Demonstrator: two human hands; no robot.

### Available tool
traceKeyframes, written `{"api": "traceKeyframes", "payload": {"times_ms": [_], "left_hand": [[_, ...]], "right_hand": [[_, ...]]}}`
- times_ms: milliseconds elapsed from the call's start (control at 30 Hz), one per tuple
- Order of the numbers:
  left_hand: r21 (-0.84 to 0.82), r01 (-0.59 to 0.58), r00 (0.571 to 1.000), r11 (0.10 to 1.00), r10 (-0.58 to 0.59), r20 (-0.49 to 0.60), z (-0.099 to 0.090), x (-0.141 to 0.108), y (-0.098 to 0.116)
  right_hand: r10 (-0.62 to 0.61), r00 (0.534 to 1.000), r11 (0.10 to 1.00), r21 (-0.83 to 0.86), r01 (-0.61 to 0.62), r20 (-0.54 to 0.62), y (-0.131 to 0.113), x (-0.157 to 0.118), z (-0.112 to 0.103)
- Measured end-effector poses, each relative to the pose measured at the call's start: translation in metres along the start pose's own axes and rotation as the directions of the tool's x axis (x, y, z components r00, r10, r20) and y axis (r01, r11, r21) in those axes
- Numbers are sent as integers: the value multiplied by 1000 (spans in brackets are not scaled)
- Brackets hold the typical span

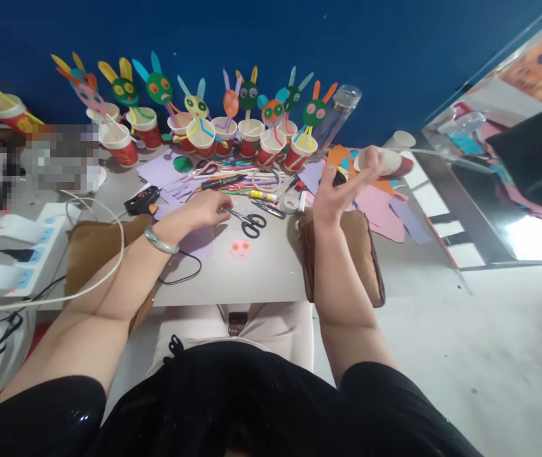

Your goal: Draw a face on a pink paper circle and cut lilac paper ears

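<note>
My left hand (207, 209) is closed at the blade end of the black-handled scissors (251, 225), whose loops point right. My right hand (342, 187) is raised palm up with the fingers spread and holds nothing. A small pink paper face (240, 249) with orange eyes lies on the table just below the scissors. Above them are a yellow glue stick (262, 196), a roll of clear tape (290, 204) and a dark pen (223, 182).
Red and white cups (302, 151) with paper animal heads line the blue wall. Brown cushions (359, 254) lie under both forearms. Coloured paper (380, 212) is at the right, with a lying cup (388, 162). A power strip (37, 251) and cables are at the left.
</note>
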State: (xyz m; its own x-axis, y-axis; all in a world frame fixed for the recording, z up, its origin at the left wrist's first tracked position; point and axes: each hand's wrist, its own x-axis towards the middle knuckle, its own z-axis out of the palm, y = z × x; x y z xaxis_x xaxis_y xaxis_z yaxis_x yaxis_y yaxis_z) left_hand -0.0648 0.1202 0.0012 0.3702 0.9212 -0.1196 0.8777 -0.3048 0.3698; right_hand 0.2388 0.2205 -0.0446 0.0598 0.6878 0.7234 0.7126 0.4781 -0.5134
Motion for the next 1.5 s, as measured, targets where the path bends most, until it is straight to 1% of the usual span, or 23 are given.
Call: {"api": "traceKeyframes", "payload": {"times_ms": [33,67,100,133,200,267,333,400,467,533,567,633,733,800,867,967,1067,1133,1200,1267,1400,1467,1500], "left_hand": [[20,-2,1000,1000,2,12,0,0,0],[44,-4,1000,999,3,26,-1,-1,0],[67,-6,999,998,3,40,-2,-1,1],[86,-6,999,996,2,52,-3,-2,1],[106,-10,998,994,3,67,-5,-2,2],[105,-18,996,994,9,84,-7,-2,1],[99,-32,994,995,21,104,-7,-2,-2],[99,-33,992,994,21,122,-6,-2,-5],[116,-23,992,993,8,123,-5,-2,-9],[160,6,997,987,-19,79,-4,-4,-12],[192,32,998,981,-42,47,-5,-6,-13],[248,101,995,963,-104,0,-6,-8,-14],[256,170,983,952,-183,28,-9,-10,-18],[237,198,974,951,-218,60,-11,-9,-20],[220,231,964,948,-254,82,-14,-7,-23],[183,265,950,947,-289,121,-18,-5,-28],[153,245,952,957,-268,150,-23,-5,-33],[145,240,958,960,-258,124,-25,-5,-37],[132,245,963,960,-257,82,-26,-4,-40],[88,235,968,968,-242,72,-28,-3,-42],[-37,210,965,977,-201,168,-31,-1,-43],[-76,197,963,978,-178,200,-33,-1,-41],[-99,184,965,978,-160,209,-34,-1,-40]], "right_hand": [[58,996,997,48,-54,-68,-3,-3,3],[93,993,992,96,-86,-68,-10,-7,7],[78,996,990,116,-83,48,-20,-12,10],[30,979,992,118,-54,200,-31,-18,13],[-107,895,993,94,73,434,-53,-26,15],[-152,801,986,31,165,579,-68,-31,13],[-129,733,974,-55,222,668,-74,-31,10],[-85,704,960,-132,248,705,-75,-30,7],[-50,703,950,-184,253,710,-75,-28,5],[-33,713,941,-218,258,701,-76,-28,3],[-29,728,934,-242,265,685,-77,-28,2],[-17,785,908,-320,272,620,-79,-28,-2],[11,889,857,-462,227,458,-82,-27,-9],[19,930,839,-511,185,368,-85,-26,-14],[6,945,841,-513,172,327,-87,-26,-16],[-8,929,854,-481,199,369,-90,-28,-14],[25,881,840,-487,238,472,-89,-30,-10],[44,856,824,-504,260,515,-87,-30,-9],[34,856,825,-498,267,517,-85,-30,-9],[12,864,850,-461,256,503,-84,-30,-9],[32,861,940,-308,147,507,-85,-29,-6],[66,828,987,-156,26,557,-87,-31,-3],[85,795,996,-66,-56,601,-89,-33,-1]]}}
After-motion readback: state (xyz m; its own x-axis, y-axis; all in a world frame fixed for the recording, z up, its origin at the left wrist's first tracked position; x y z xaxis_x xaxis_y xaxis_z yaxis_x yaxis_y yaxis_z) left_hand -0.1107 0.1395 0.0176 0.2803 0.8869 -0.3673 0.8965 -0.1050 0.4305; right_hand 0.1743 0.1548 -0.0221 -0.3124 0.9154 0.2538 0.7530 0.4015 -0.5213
